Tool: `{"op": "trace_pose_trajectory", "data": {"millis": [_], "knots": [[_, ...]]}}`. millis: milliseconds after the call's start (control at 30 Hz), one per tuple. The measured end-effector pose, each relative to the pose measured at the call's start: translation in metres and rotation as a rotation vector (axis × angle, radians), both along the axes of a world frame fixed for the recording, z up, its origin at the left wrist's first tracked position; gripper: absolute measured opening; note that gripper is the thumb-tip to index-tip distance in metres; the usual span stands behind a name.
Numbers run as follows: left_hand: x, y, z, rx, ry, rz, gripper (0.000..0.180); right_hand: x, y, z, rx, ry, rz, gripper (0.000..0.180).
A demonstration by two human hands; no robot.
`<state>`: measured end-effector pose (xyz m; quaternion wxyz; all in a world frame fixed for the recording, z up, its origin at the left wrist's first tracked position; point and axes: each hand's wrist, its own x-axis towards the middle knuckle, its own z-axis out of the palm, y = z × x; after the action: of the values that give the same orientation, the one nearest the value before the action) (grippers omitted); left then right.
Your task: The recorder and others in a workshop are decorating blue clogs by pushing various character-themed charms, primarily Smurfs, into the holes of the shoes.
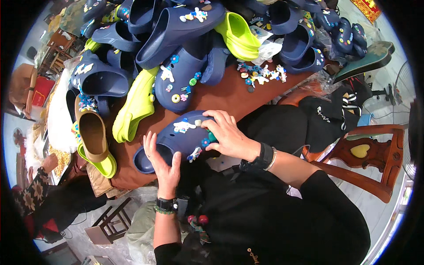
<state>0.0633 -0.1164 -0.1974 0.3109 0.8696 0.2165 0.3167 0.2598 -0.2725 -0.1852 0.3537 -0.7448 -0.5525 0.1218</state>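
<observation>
A navy foam clog [179, 136] lies on the brown tabletop right in front of me, decorated with a white figure charm, a blue flower and other small charms. My right hand [227, 137] bends over the clog's side, fingertips and thumb on the charms there; a green charm [212, 136] shows between them. Beside the heel opening my left hand [164, 170] is held up with fingers stretched and thumb apart; whether it touches the clog I cannot tell. Just beyond stands another charm-covered navy clog [179, 86].
Navy clogs pile up across the far side, with lime-green clogs [134, 106] and a brown one [91, 132] among them. Loose charms [263, 74] lie at the table's right. A carved wooden chair [360, 152] stands right; another person's hand [50, 162] is at far left.
</observation>
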Motion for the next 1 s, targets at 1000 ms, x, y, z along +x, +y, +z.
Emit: {"op": "trace_pose_trajectory", "data": {"millis": [1000], "knots": [[0.022,0.009,-0.001,0.107,0.221,0.169,0.031,0.036,-0.005,-0.019,0.16,0.078,0.12,0.051]]}}
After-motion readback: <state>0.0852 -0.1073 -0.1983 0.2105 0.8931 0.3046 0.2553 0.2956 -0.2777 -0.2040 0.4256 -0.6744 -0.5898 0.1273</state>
